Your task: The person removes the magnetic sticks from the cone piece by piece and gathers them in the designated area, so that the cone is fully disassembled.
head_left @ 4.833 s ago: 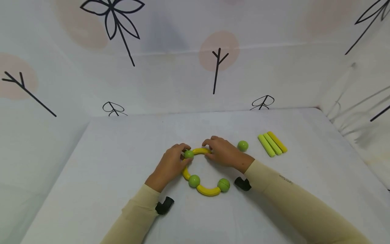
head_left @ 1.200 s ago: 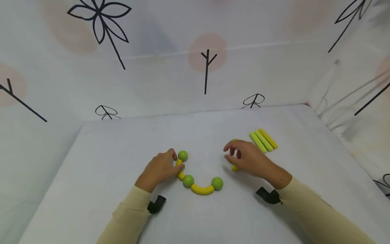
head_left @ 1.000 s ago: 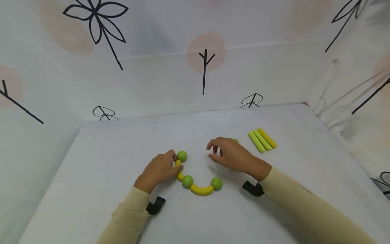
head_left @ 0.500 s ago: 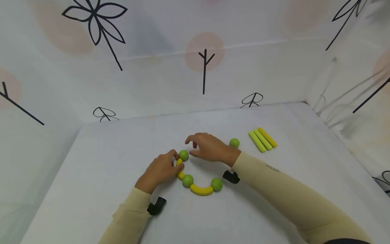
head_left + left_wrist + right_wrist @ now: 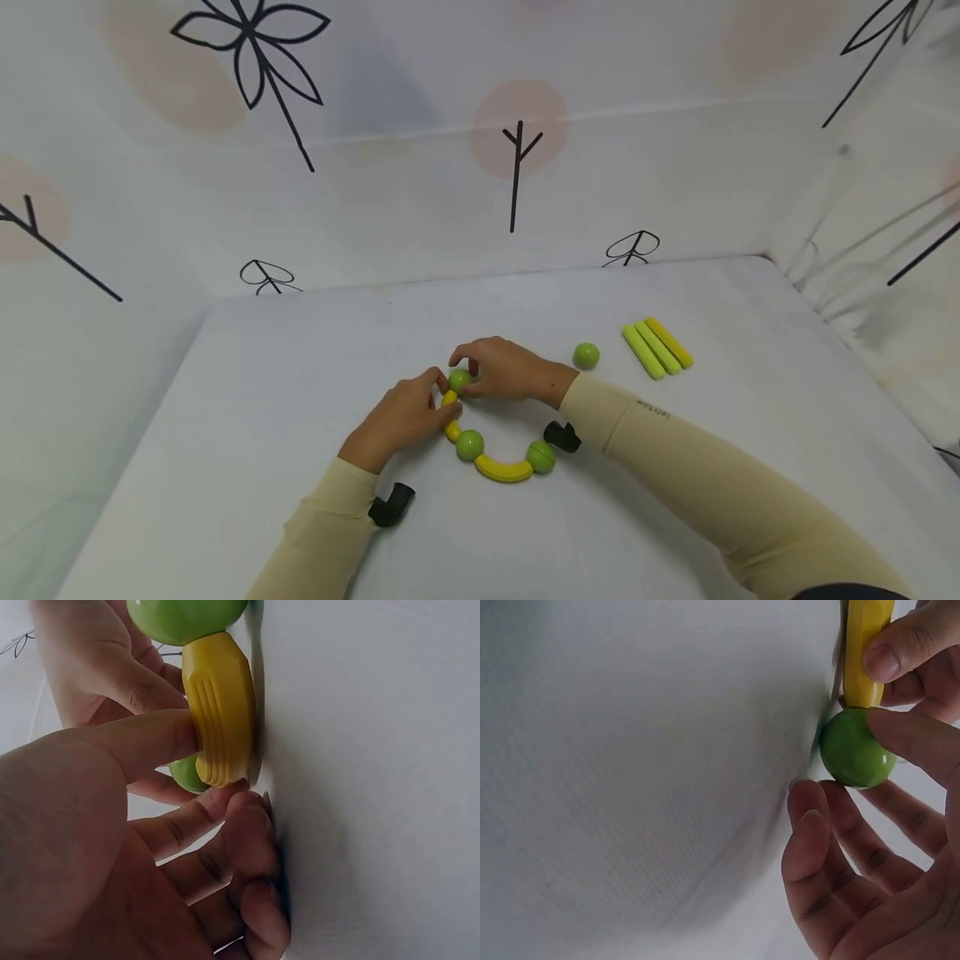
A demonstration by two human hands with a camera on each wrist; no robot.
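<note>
Green balls and curved yellow pieces form an open chain on the white table. My left hand (image 5: 402, 417) holds the chain's left curved yellow piece (image 5: 219, 705) between thumb and fingers; in the left wrist view its grooved side faces me. A green ball (image 5: 853, 752) sits at that piece's upper end, and my right hand (image 5: 506, 369) pinches it with thumb and fingertips. Lower in the chain come another green ball (image 5: 470, 445), a second curved yellow piece (image 5: 503, 470) and a scored green ball (image 5: 541, 457) at the right end.
A lone green ball (image 5: 587, 356) lies right of my right wrist. Beyond it are two lime sticks (image 5: 643, 352) and a yellow stick (image 5: 669, 342), side by side. White patterned cloth (image 5: 405, 208) rises behind and beside the table (image 5: 300, 333).
The upper curved yellow piece was moved from the chain to the right and let go; it is now hidden. My right hand has come back left onto the top green ball. My left hand stays by the chain.
</note>
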